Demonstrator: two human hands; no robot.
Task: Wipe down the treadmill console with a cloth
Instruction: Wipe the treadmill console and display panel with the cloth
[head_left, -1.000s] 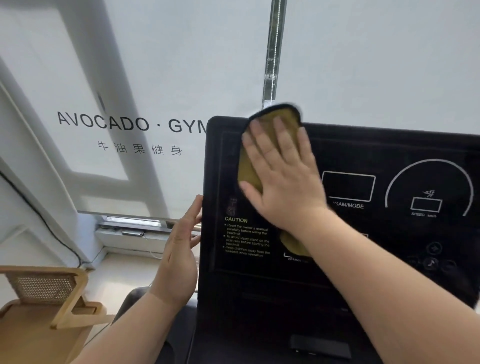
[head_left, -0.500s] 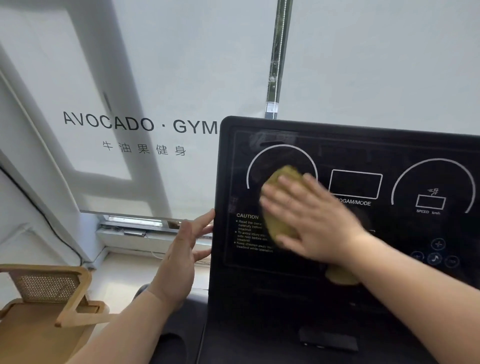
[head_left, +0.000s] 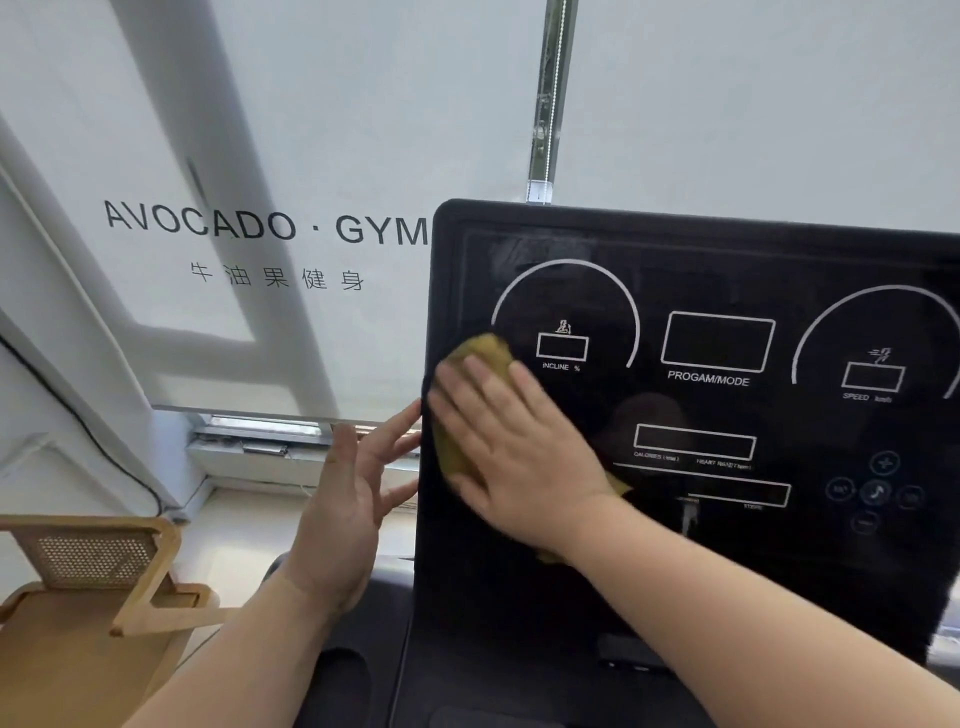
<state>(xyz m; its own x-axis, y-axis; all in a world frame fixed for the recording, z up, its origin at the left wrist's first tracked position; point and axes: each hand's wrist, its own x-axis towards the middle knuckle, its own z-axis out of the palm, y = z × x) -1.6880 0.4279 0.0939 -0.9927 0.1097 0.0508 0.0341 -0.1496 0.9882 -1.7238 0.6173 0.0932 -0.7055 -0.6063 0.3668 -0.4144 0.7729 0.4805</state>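
Note:
The black treadmill console (head_left: 717, 270) fills the right half of the head view, with white dials and display boxes printed on it. My right hand (head_left: 514, 452) lies flat on a mustard-yellow cloth (head_left: 480, 353) and presses it against the console's left part, below the incline dial. Most of the cloth is hidden under the palm; a corner shows near my wrist. My left hand (head_left: 353, 493) is beside the console's left edge, fingers spread, fingertips at or just off the edge, holding nothing.
A white roller blind (head_left: 260, 156) printed with "AVOCADO · GYM" hangs behind the console, with a bead chain (head_left: 545, 104) above the console's top edge. A wooden chair with a cane back (head_left: 93, 561) stands at the lower left. The window sill (head_left: 291, 452) lies behind my left hand.
My right hand has swept the cloth from the console's top left corner down across the incline dial to the lower left edge. My left hand has loosened from the console's side edge.

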